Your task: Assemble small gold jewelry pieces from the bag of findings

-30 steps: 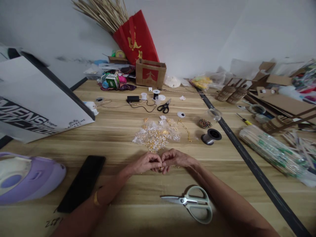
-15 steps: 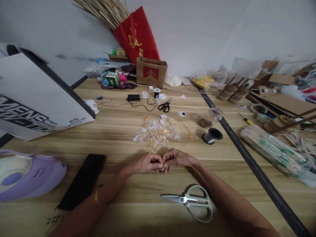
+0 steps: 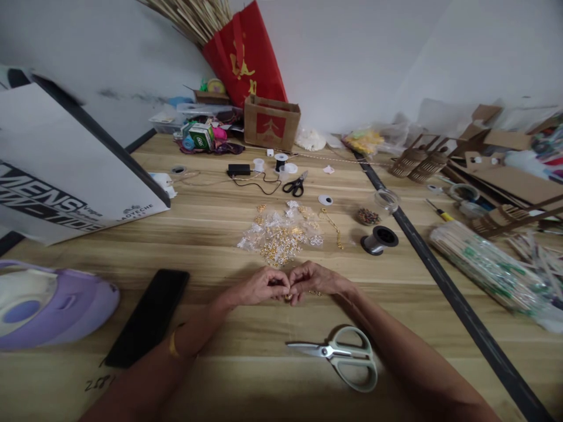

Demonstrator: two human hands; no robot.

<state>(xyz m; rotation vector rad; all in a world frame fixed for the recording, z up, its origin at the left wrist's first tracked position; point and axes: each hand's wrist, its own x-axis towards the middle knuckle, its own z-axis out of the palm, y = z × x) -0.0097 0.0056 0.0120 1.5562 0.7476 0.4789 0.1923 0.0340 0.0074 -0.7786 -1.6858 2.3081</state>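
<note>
My left hand (image 3: 267, 285) and my right hand (image 3: 310, 280) meet fingertip to fingertip over the wooden table. Both are closed in a pinch. A small gold piece (image 3: 288, 298) shows just under the joined fingertips; which fingers grip it is hard to make out. More gold bits (image 3: 314, 292) lie beneath my right hand. Beyond the hands is a pile of gold and silver beads (image 3: 281, 246) with small clear bags (image 3: 264, 231). A gold chain (image 3: 333, 227) lies right of the pile. Nearer me rest pale-handled scissors (image 3: 338, 356), blades pointing left.
A black phone (image 3: 148, 318) and a purple-white object (image 3: 65, 308) are at the left. Wire spool (image 3: 379, 240), bead dish (image 3: 368, 217) and packed sticks (image 3: 488, 272) stand right. Black scissors (image 3: 295, 185) lie behind the pile, before a paper bag (image 3: 271, 126).
The view has shifted slightly, so table items sit a little higher in the picture. My hands remain together in nearly the same pose.
</note>
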